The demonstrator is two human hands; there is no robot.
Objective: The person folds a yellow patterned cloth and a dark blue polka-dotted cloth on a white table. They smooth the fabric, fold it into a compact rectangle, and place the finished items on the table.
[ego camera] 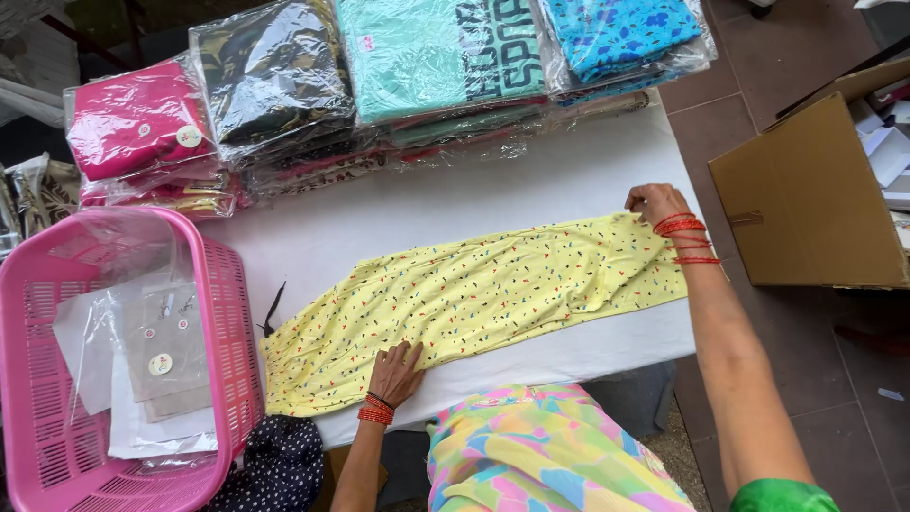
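A yellow garment (474,294) with small coloured specks lies stretched lengthwise across the white table (398,213). My left hand (396,372) lies flat on its near edge, towards the left end, fingers spread. My right hand (654,202) is closed on the far right corner of the garment, pinching the cloth. Both wrists wear red bangles.
Stacks of folded garments in clear plastic bags (379,76) line the table's far edge. A pink plastic basket (223,313) with bags and cards stands at the left. Black scissors (273,311) lie beside it. An open cardboard box (806,199) sits on the tiled floor at the right.
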